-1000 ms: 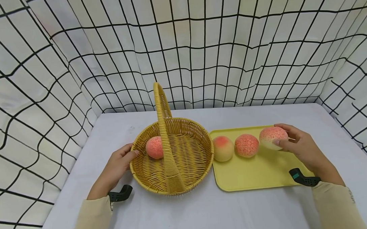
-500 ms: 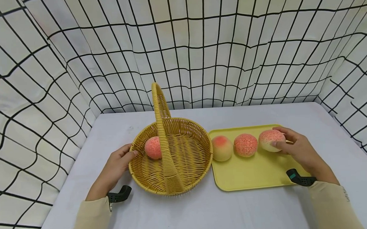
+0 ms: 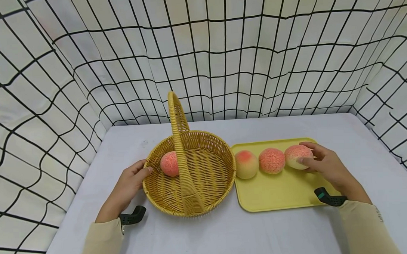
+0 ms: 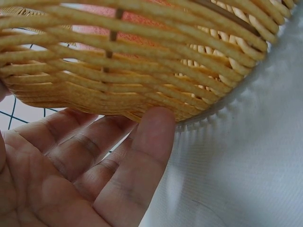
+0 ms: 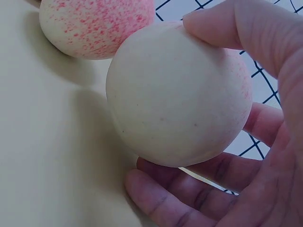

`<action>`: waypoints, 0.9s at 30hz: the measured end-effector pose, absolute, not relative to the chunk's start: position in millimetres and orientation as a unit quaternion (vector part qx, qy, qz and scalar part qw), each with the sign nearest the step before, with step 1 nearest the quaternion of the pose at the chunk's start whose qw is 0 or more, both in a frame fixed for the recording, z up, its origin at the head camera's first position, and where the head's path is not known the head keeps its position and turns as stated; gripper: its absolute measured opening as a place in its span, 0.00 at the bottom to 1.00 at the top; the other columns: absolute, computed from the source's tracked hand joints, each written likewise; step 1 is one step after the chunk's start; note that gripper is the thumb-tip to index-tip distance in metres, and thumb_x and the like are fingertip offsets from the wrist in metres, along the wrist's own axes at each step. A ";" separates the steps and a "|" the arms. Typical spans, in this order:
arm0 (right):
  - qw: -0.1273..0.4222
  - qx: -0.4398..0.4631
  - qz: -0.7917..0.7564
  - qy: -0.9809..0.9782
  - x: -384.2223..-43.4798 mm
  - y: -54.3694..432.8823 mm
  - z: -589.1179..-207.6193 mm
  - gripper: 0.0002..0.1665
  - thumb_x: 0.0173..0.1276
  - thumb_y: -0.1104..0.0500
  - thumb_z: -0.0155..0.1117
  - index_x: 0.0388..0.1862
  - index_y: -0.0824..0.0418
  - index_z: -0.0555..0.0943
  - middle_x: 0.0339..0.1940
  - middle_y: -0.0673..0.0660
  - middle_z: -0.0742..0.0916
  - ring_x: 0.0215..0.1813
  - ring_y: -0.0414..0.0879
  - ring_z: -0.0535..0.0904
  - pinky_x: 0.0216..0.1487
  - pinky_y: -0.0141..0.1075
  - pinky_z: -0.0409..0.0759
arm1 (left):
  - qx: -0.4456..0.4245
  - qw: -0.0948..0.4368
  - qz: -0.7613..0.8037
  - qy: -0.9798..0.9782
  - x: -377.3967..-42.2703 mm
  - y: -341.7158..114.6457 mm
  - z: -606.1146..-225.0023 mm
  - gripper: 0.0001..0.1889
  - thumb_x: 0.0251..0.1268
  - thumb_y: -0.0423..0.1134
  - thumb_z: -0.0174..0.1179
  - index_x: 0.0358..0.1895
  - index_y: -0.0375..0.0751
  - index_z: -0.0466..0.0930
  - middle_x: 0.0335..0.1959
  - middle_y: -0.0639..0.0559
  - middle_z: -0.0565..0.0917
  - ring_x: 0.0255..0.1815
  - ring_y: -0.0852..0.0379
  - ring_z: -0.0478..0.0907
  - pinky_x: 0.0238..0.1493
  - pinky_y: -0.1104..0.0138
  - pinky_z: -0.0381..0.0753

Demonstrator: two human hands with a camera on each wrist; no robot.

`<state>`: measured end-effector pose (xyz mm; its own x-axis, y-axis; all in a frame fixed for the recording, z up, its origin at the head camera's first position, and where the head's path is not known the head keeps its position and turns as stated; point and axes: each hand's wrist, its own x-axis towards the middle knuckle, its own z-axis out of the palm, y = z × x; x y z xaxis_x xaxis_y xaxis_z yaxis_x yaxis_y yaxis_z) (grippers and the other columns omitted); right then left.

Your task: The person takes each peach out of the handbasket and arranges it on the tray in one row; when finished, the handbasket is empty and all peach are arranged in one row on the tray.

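Note:
My right hand [image 3: 327, 165] holds a pink-and-cream peach [image 3: 296, 156] between thumb and fingers at the right side of the yellow tray [image 3: 276, 195]. In the right wrist view the pale underside of this peach [image 5: 175, 99] fills the middle, close over the tray, with a speckled neighbour overlapping it. Beside it lie a speckled pink peach [image 3: 272, 161] and a yellowish one with a red top, the peach [image 3: 246, 165]. My left hand [image 3: 129, 185] grips the left rim of the wicker basket [image 3: 208, 179], thumb over the edge. Another pink peach [image 3: 169, 164] sits inside, partly behind the handle.
The basket's tall handle [image 3: 181, 154] arches over its middle. The basket's right rim meets the tray's left edge. A white cloth covers the table [image 3: 214, 235], and white walls with black netting [image 3: 201, 59] enclose the back and sides.
My right hand has moved left and slightly down with its peach, bringing it up against the speckled peach. My left hand stays on the basket rim.

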<state>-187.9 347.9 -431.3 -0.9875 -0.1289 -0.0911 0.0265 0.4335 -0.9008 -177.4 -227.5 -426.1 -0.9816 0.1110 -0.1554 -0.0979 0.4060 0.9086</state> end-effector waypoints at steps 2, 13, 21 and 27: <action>0.074 -0.032 -0.534 0.841 -187.9 346.0 -431.2 0.40 0.77 0.53 0.67 0.80 0.64 0.63 0.52 0.51 0.81 0.45 0.40 0.85 0.46 0.38 0.88 | 0.003 0.096 0.545 0.833 -177.4 -227.6 -426.2 0.29 0.84 0.45 0.48 0.79 0.34 0.63 0.69 0.34 0.76 0.56 0.56 0.82 0.48 0.71 0.83; 0.079 -0.029 -0.529 0.844 -188.7 339.6 -429.7 0.40 0.77 0.53 0.66 0.80 0.64 0.63 0.50 0.54 0.82 0.45 0.39 0.83 0.46 0.38 0.88 | 0.001 0.097 0.543 0.834 -177.1 -227.0 -425.6 0.29 0.84 0.46 0.48 0.79 0.34 0.63 0.69 0.34 0.77 0.56 0.55 0.82 0.48 0.71 0.83; 0.078 -0.029 -0.526 0.846 -190.3 340.0 -432.1 0.39 0.76 0.53 0.67 0.80 0.64 0.64 0.50 0.51 0.83 0.45 0.39 0.83 0.45 0.38 0.87 | 0.001 0.097 0.541 0.835 -176.4 -227.3 -425.3 0.28 0.84 0.46 0.48 0.78 0.34 0.64 0.68 0.34 0.78 0.54 0.57 0.82 0.48 0.71 0.83; 0.078 -0.031 -0.524 0.847 -190.8 340.0 -432.5 0.39 0.76 0.53 0.67 0.80 0.64 0.64 0.51 0.51 0.84 0.45 0.39 0.84 0.45 0.37 0.87 | -0.001 0.097 0.540 0.836 -176.5 -227.1 -425.5 0.28 0.84 0.46 0.47 0.78 0.34 0.64 0.67 0.35 0.78 0.55 0.56 0.82 0.48 0.71 0.83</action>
<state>-190.8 340.0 -432.5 -0.9857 -0.1350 -0.1004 0.0296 0.4485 -0.8933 -176.5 -227.1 -425.5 -0.9813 0.1027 -0.1631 -0.1064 0.4173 0.9025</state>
